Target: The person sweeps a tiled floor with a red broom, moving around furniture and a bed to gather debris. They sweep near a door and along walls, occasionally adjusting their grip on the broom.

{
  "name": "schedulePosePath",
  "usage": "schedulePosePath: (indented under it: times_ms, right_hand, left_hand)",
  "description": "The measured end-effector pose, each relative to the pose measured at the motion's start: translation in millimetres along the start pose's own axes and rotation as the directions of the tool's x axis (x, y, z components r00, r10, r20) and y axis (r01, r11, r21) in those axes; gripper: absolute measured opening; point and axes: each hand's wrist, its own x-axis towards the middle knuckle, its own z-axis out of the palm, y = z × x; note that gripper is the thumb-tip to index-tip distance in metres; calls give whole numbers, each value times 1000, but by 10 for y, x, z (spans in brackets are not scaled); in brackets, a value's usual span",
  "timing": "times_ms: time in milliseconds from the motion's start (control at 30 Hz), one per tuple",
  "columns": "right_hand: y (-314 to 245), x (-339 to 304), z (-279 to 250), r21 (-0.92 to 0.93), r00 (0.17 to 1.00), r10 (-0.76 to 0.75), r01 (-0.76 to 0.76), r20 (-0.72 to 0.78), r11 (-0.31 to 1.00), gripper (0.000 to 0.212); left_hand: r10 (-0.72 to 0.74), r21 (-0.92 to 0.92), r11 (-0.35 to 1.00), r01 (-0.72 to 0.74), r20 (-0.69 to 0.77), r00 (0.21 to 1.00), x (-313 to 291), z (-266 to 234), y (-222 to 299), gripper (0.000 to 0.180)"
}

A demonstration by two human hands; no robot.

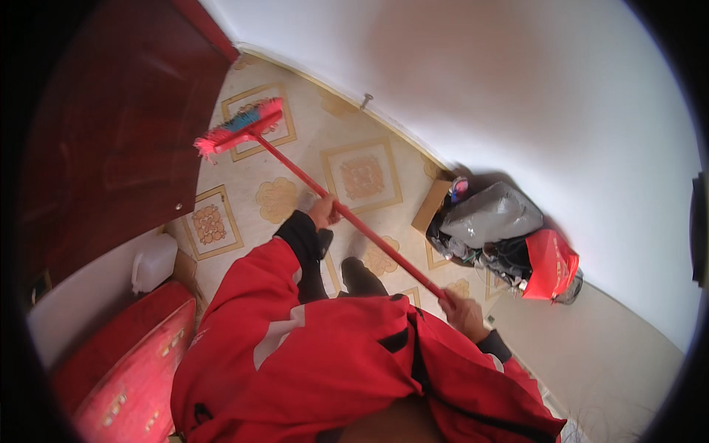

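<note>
A red broom (388, 252) runs slantwise across the view, its head at the far left and its handle end near my right side. The broom head (240, 127) has pink and teal bristles and appears close to the patterned floor by the dark red door; whether it touches the floor I cannot tell. My left hand (324, 212) is wrapped round the middle of the handle. Near the handle's end, my right hand (464, 313) grips it with closed fingers. Red sleeves with black cuffs cover both arms.
At the right, a cardboard box (430, 207) holds a grey plastic bag (493, 215) and a red bag (551, 264) against the white wall. A doorstop (366, 100) sticks out low on the wall. The dark red door (125, 125) and a white jug (153, 263) are on the left.
</note>
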Motion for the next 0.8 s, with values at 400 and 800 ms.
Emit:
schedulePosePath:
  times_ms: [400,800]
  right_hand:
    - [-598,-657,618,313,797,565,-604,214,733,30]
    - [-1603,-1060,868,725,585,719,-668,375,165,23]
  left_hand:
    - [-103,441,895,57,81,991,725,688,-379,28]
    - [-101,585,807,-73,260,960,203,849,-835,31]
